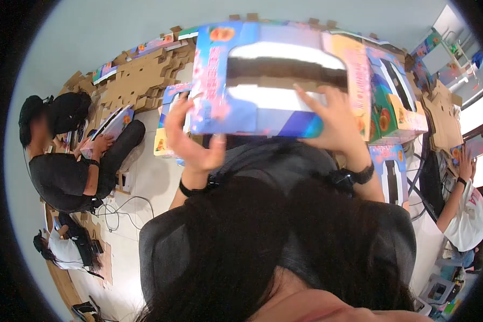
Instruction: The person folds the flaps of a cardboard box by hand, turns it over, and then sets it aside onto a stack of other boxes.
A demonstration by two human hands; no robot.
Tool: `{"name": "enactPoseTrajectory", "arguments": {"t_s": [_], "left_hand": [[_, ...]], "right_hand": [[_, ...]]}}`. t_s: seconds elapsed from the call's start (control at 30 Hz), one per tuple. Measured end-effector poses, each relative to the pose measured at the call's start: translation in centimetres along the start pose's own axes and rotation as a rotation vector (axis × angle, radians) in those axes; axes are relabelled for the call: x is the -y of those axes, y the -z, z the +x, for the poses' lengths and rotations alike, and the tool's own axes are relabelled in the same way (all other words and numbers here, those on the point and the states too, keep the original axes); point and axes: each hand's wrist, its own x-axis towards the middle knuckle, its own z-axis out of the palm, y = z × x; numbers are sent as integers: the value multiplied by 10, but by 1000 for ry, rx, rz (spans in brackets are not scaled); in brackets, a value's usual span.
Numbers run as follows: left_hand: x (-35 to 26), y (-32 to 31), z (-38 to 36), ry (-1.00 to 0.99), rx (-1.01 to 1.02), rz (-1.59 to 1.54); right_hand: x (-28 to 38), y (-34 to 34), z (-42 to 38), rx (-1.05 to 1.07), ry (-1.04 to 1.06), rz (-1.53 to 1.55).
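A blue, pink and cream printed carton (212,115) with a peach picture and a large cut-out window fills the upper middle of the view, tilted toward me and slightly blurred. My right hand (335,123) grips its lower right part, with fingers reaching over the front toward the window. At the lower left corner, my left hand (190,142) is smeared by motion, its fingers curved and apart, thumb away from the printed face. Beside the carton on the right stands another printed carton (383,121) with a green side.
Flat brown cardboard (137,80) is stacked along the wall, with more cardboard (443,115) at right. Further printed cartons stand left (163,142) and right (389,172) of me. A seated person (59,172) handles a carton; others work at far left and right. Cables (115,212) lie on the floor.
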Motion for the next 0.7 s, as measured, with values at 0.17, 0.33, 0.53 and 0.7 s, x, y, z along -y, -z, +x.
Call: {"name": "enactPoseTrajectory", "arguments": {"t_s": [0.17, 0.33, 0.53, 0.7], "left_hand": [[32, 6, -7, 97, -252, -55], [40, 5, -13, 135, -263, -27], [44, -3, -16, 104, -195, -33], [44, -6, -16, 122, -180, -23]], "right_hand": [[-16, 73, -31, -123, -287, -163], [-23, 147, -85, -275, -436, -557], [-29, 209, -191, -124, -758, -894], [-8, 231, -226, 165, -924, -1046]]}}
